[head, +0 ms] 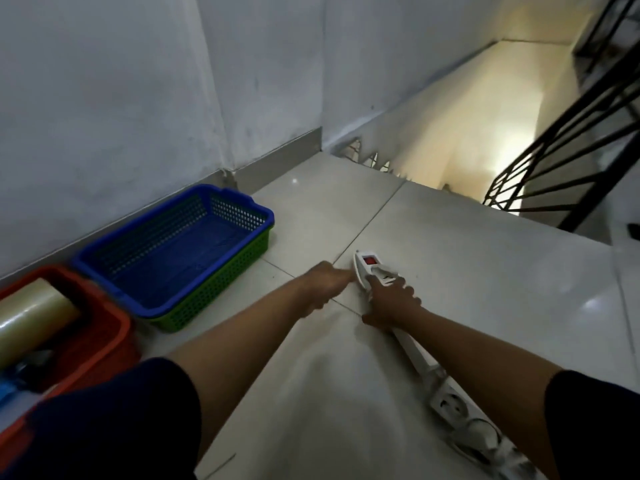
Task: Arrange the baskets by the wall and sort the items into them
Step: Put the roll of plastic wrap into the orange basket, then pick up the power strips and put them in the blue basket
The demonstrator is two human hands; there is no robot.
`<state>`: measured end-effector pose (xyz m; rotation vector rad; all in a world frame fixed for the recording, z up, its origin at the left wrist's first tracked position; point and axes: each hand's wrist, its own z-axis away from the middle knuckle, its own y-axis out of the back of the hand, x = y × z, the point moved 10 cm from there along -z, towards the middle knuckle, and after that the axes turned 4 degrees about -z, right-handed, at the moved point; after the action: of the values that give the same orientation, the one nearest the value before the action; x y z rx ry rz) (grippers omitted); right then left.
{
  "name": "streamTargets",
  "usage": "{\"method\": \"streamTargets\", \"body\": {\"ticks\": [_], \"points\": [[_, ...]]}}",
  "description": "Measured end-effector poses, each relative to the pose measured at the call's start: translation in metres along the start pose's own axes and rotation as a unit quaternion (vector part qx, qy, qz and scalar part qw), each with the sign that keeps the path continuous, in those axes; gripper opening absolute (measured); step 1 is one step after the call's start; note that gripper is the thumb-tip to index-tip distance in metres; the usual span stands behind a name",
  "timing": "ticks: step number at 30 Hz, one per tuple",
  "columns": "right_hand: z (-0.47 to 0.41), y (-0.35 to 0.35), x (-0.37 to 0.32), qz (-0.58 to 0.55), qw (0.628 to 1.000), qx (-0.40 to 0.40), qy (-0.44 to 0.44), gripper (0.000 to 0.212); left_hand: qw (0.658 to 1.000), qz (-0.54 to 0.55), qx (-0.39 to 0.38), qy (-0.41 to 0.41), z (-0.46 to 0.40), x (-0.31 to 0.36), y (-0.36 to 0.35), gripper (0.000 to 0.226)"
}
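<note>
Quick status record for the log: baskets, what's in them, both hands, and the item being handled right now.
blue basket: by the wall, nested in a green basket, looks empty
red basket: beside them, holds a tape roll and other items too blurred to name
power strip: white, lying on the floor tiles, red switch at its far end
right hand: pressed on the strip near the switch
left hand: closed, at the strip's end
</note>
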<state>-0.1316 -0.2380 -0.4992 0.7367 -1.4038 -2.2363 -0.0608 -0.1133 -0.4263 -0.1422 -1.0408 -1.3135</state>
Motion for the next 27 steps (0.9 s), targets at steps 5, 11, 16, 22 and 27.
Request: {"method": "streamTargets", "body": {"ticks": [5,11,16,22,27], "points": [[-0.01,-0.03,0.054,-0.05,0.994,-0.067,-0.066,0.108,1.0,-0.014,-0.02,0.002,-0.027,-0.014,-0.027,0.018],[-0.017,-0.043,0.049,-0.1,0.994,-0.025,-0.035,0.1,0.999,-0.025,-0.032,0.011,-0.045,-0.027,-0.036,0.019],[-0.019,-0.032,0.038,-0.281,0.957,0.018,-0.065,0.093,0.999,0.015,-0.04,0.032,-0.055,-0.044,-0.023,0.03],[-0.007,-0.013,-0.021,-0.343,0.934,0.091,0.046,0.089,0.989,0.131,-0.065,0.036,-0.057,-0.047,-0.015,0.051],[0.016,0.033,-0.108,-0.333,0.901,0.174,0.218,0.077,0.95,0.31,0.028,-0.003,-0.054,-0.046,0.035,0.083]]}}
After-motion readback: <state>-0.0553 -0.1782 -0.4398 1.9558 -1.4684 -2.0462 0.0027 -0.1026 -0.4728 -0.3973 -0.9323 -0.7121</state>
